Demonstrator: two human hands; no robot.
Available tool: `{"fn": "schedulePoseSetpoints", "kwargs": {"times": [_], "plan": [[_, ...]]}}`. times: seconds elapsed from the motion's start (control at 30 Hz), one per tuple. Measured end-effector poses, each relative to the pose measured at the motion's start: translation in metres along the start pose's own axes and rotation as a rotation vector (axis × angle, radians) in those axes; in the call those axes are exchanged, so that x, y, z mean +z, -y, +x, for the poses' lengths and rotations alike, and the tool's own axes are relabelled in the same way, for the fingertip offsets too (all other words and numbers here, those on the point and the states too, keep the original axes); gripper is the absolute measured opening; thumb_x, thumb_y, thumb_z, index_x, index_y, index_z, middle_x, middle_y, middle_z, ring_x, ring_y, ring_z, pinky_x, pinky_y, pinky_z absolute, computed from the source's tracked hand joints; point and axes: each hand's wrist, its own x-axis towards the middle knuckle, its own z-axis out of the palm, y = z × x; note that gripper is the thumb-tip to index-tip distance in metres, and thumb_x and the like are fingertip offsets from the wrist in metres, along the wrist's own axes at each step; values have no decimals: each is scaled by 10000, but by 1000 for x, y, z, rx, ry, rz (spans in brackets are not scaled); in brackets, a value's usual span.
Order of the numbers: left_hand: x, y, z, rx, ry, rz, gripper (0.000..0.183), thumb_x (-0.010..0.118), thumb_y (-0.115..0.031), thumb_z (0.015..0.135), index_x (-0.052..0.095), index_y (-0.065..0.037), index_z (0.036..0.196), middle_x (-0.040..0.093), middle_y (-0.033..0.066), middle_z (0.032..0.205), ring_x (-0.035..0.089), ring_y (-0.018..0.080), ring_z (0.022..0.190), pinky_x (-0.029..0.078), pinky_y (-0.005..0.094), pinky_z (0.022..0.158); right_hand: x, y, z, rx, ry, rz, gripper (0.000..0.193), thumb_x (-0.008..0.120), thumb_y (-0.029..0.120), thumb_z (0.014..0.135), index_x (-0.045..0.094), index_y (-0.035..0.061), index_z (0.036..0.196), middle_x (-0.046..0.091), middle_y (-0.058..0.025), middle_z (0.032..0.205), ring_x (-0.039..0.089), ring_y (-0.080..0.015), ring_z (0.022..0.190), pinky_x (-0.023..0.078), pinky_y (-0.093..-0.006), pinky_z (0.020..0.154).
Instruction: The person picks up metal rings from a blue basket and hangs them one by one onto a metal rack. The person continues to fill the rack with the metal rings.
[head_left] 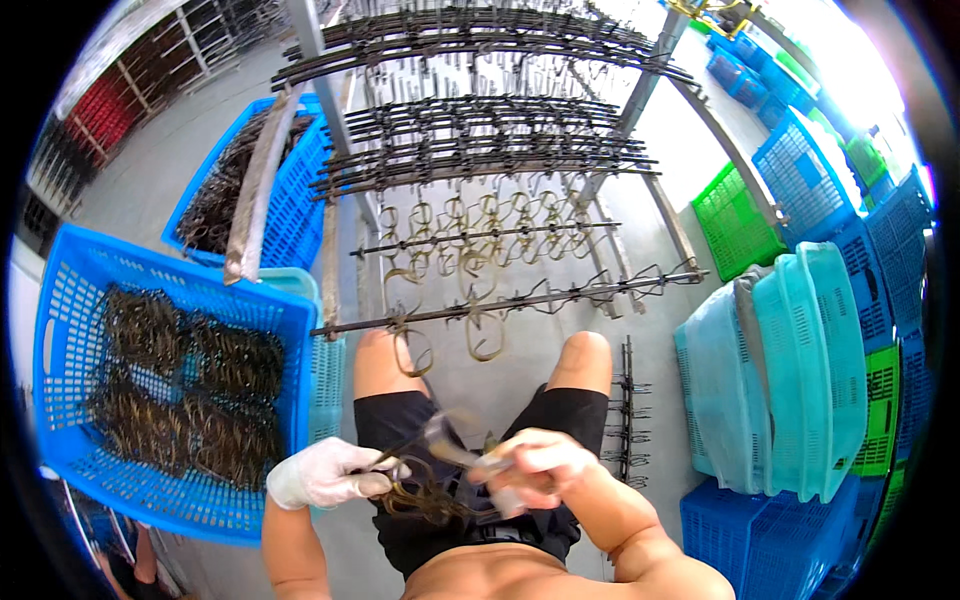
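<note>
My left hand, in a white glove, is closed on a loose bunch of brownish eyeglass frames over my lap. To its right, my right hand has its fingers curled inward, smeared by motion. A blurred, pale-brown eyeglass frame reaches from the bunch to those fingertips. Ahead of my knees, a dark hanging bar lies across the rack; two ring-shaped eyeglass frames dangle from its left half, while bare wire hooks line its right half. Another bar behind it carries several yellowish frames.
At my left, a blue basket holds bundles of dark frames; another blue basket stands behind. Stacked dark bars fill the upper rack. Turquoise baskets stand at right. A spiked bar lies beside my right knee. Another person's arm shows lower left.
</note>
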Motion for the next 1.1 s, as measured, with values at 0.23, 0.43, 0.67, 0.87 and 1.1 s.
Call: {"fn": "schedulePoseSetpoints", "kwargs": {"times": [0.23, 0.43, 0.67, 0.87, 1.1], "plan": [[38, 16, 16, 147, -514, 142, 155, 520, -5, 768, 615, 1, 891, 583, 81, 688, 526, 138, 554, 446, 267, 547, -70, 50, -14, -861, -872, -356, 462, 444, 303, 974, 377, 65, 1364, 475, -92, 1169, 573, -180, 659, 477, -295, 532], [56, 21, 23, 223, -601, -41, 250, 544, -66, 871, 580, 23, 1102, 578, 9, 731, 482, 63, 606, 422, 221, 570, -76, 72, 11, -545, -1145, -362, 372, 508, 312, 943, 508, 38, 1194, 537, -44, 1018, 539, -131, 692, 418, -266, 452], [63, 25, 26, 171, -525, -126, 382, 545, -4, 845, 494, 10, 1223, 536, -12, 719, 429, 34, 592, 373, 198, 540, -105, 69, 28, -751, -1109, -326, 215, 608, 235, 871, 543, 31, 892, 562, -35, 797, 432, -91, 487, 323, -237, 363], [57, 23, 31, 216, -460, -225, 447, 567, 18, 834, 454, -18, 1265, 558, -6, 747, 460, 35, 610, 385, 196, 556, -95, 63, 35, -941, -1421, -787, 355, 627, 224, 854, 568, -17, 1109, 566, -76, 906, 560, -180, 719, 455, -287, 607], [53, -13, 56, 287, -326, -258, 380, 632, -111, 847, 532, 13, 1192, 586, 5, 788, 492, 52, 655, 412, 216, 585, -39, 6, -12, -273, -219, -693, 357, 556, 283, 920, 568, -26, 1098, 554, -75, 1017, 518, -167, 907, 409, -295, 812]]}}
